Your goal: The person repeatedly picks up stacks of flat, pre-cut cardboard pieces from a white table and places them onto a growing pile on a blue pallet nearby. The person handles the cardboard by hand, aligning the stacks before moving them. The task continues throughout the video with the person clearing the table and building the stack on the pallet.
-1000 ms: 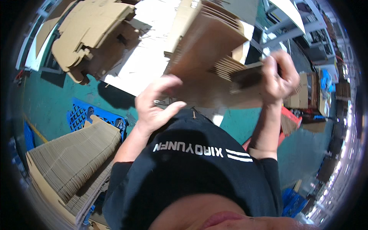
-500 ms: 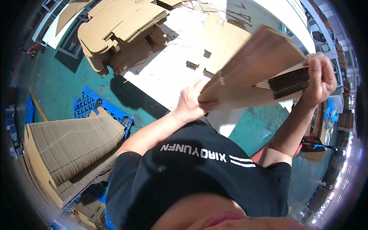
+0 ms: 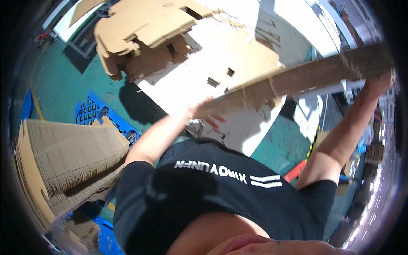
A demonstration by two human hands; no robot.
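Note:
I hold a stack of flat cardboard sheets (image 3: 293,80) in the air, its long layered edge facing me. My left hand (image 3: 199,111) grips the near left end, thumb above and blurred fingers below. At the far right end, my right hand (image 3: 381,83) is closed round the underside; its fingertips are partly hidden by the stack. Beneath, a cut-out cardboard piece (image 3: 250,53) with small square holes lies on the white table (image 3: 165,93).
A pile of die-cut cardboard (image 3: 144,23) covers the table's far left. To my left, a tall fanned stack of cardboard sheets (image 3: 76,153) stands by a blue plastic pallet (image 3: 91,110). Thin cardboard scraps (image 3: 272,34) lie at the far side. The floor (image 3: 59,97) is green.
The held cardboard stack has turned from its broad face to its edge and swung right. My right hand has moved outward to the right, my left hand slightly left.

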